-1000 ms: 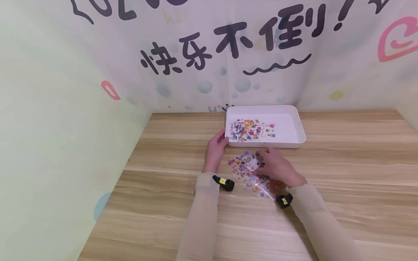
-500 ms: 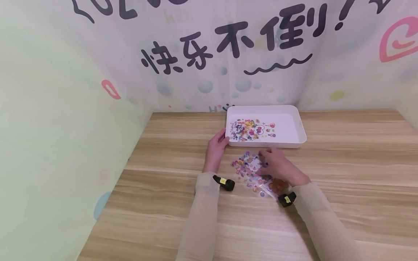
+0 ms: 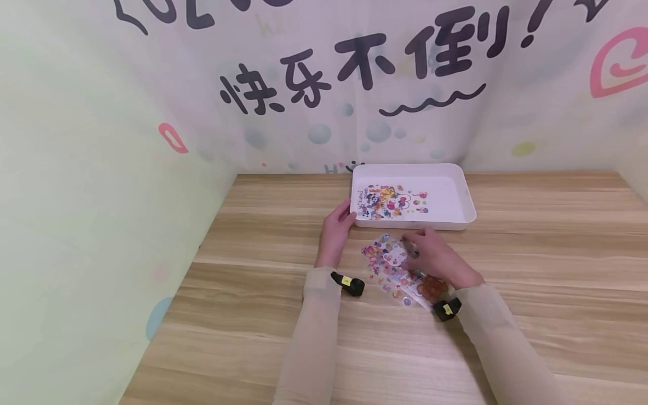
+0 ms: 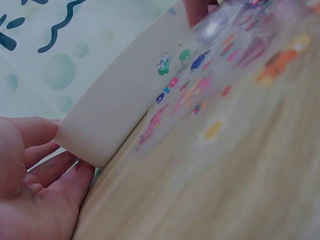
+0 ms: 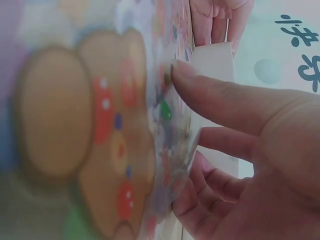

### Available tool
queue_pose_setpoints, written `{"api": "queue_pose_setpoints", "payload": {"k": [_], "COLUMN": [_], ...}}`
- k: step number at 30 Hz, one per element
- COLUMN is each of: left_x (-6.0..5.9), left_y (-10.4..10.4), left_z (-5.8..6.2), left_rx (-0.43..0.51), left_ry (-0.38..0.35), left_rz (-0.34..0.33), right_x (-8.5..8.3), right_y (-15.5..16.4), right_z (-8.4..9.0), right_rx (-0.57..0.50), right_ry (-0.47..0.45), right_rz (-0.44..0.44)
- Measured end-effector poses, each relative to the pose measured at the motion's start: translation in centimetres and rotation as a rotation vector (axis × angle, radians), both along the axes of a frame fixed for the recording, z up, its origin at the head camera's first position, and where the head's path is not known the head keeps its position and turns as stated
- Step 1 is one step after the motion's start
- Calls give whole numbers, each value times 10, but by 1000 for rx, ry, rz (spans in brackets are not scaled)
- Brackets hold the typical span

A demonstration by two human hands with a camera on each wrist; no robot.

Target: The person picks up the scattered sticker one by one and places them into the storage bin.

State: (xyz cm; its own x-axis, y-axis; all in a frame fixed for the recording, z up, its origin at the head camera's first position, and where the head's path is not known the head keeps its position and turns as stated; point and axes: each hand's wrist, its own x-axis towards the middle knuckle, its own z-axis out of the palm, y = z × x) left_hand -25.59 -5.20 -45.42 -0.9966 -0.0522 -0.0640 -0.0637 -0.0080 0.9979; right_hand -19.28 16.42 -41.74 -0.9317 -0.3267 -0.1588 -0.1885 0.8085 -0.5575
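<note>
Left hand (image 3: 334,232) grips tray (image 3: 444,198) at its 8 o'clock; right hand (image 3: 439,260) pinches sticker sheet (image 3: 390,266) off tray's 6. Likely pickup; next needs steady pinch.

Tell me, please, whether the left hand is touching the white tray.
Touching: the left wrist view shows the left hand gripping the white tray at one corner.

On the table (image 3: 243,326), the tray (image 3: 442,197) stands behind the sticker sheet (image 3: 383,266).
</note>
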Motion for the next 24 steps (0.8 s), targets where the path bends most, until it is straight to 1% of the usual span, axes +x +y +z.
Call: {"api": "queue_pose_setpoints", "payload": {"k": [3, 8, 17, 20, 24], "left_x": [0, 1, 1, 0, 0], "left_y": [0, -1, -1, -1, 0], "left_z": [1, 1, 1, 1, 1], "left_rx": [-9, -18, -19, -14, -11], "left_ry": [-1, -5, -12, -9, -1], "left_rz": [1, 7, 4, 3, 4], "right_x": [0, 0, 1, 0, -1], "right_y": [-1, -3, -3, -3, -3], "right_z": [0, -2, -2, -1, 0], "right_rx": [10, 34, 51, 55, 56], "right_ry": [23, 76, 226, 236, 211], "right_rz": [5, 38, 74, 71, 59]}}
